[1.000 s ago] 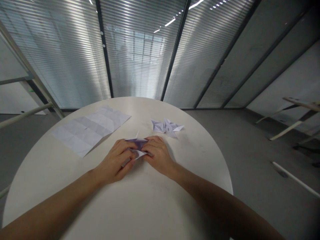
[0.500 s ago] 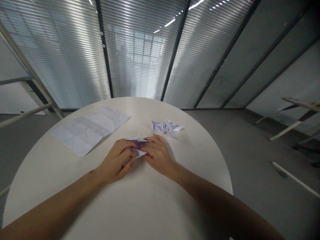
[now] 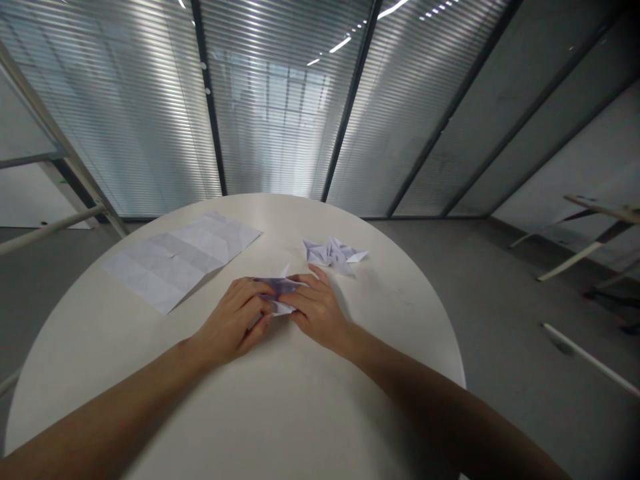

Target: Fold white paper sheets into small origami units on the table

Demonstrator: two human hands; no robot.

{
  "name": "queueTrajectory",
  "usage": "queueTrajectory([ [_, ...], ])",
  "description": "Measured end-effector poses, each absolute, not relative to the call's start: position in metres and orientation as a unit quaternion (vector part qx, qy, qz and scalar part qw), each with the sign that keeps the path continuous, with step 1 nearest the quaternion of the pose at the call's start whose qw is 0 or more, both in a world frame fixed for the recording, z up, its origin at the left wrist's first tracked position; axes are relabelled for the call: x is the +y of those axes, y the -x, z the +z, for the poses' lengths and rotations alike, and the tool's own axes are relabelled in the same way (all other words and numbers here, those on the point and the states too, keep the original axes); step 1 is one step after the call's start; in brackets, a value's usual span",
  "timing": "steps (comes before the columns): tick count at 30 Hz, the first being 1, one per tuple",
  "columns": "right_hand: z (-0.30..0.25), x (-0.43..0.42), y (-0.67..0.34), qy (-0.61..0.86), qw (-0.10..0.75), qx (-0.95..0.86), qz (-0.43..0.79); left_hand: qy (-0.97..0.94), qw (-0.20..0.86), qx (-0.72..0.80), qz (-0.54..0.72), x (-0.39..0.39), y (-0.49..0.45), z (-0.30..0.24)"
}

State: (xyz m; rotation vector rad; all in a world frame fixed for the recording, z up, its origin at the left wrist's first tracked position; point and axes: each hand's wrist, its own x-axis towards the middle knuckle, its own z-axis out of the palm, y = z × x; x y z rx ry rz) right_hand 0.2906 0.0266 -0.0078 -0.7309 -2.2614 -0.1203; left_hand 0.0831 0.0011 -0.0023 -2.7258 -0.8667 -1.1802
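Between my hands, low over the round white table [image 3: 260,413], is a small piece of folded white paper [image 3: 281,287] with a pointed flap sticking up at its far edge. My left hand [image 3: 239,315] grips its left end, fingers curled over the top. On the right end, the fingers of my right hand [image 3: 315,303] press and pinch the paper, with the index finger slightly lifted. Part of the paper is hidden under the fingers. Just beyond my right hand lies a finished-looking folded paper figure [image 3: 333,255] with several points.
A large creased sheet of white paper [image 3: 183,260] lies at the table's left, partly raised along its near edge. Glass panels with blinds [image 3: 280,133] stand behind the table. A pale metal frame [image 3: 65,227] is at the left; another table [image 3: 603,208] stands far right.
My right fingers have shifted slightly over the folded paper, and its upright flap now leans further right. My left hand stays nearly in place.
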Motion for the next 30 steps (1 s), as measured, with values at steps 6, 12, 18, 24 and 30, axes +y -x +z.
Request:
queueTrajectory([
  [6, -0.0057, 0.0227, -0.2853, 0.321, 0.367, -0.872, -0.04, 0.886, 0.04, -0.26, -0.383, 0.0003, -0.0853, -0.0014],
  [12, -0.0077, 0.0234, -0.2847, 0.327, 0.367, -0.87, -0.043, 0.892, 0.074, -0.255, -0.365, 0.0016, -0.0844, -0.0049],
  [18, -0.0066, 0.0239, -0.2864, 0.33, 0.379, -0.863, -0.046, 0.904, 0.058, -0.249, -0.342, 0.004, -0.0798, -0.0072],
  [24, -0.0045, 0.0241, -0.2862, 0.342, 0.373, -0.862, -0.022, 0.904, 0.052, -0.262, -0.335, 0.0024, -0.079, -0.0039],
  [30, 0.0021, 0.0207, -0.292, 0.303, 0.361, -0.882, 0.021, 0.9, 0.069, -0.284, -0.323, 0.0057, -0.0789, -0.0071],
])
